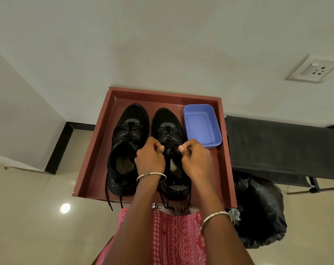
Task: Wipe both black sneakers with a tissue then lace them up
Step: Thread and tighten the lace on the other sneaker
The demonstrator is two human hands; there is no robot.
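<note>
Both hands, left hand and right hand, pinch the thin black lace of the right black mesh sneaker, fingers curled tight. The left black sneaker sits beside it on the red-brown tray, a blue plastic tub to the far right.

We can't see the upper eyelets of the right-hand sneaker: left hand and right hand sit over them. The lace pinched between them is black on black, so we can't tell its routing. Left forearm hides part of that sneaker's heel and the tray front rim. Black bag is partly behind the tray; black rack is cut off by the right edge.
</note>
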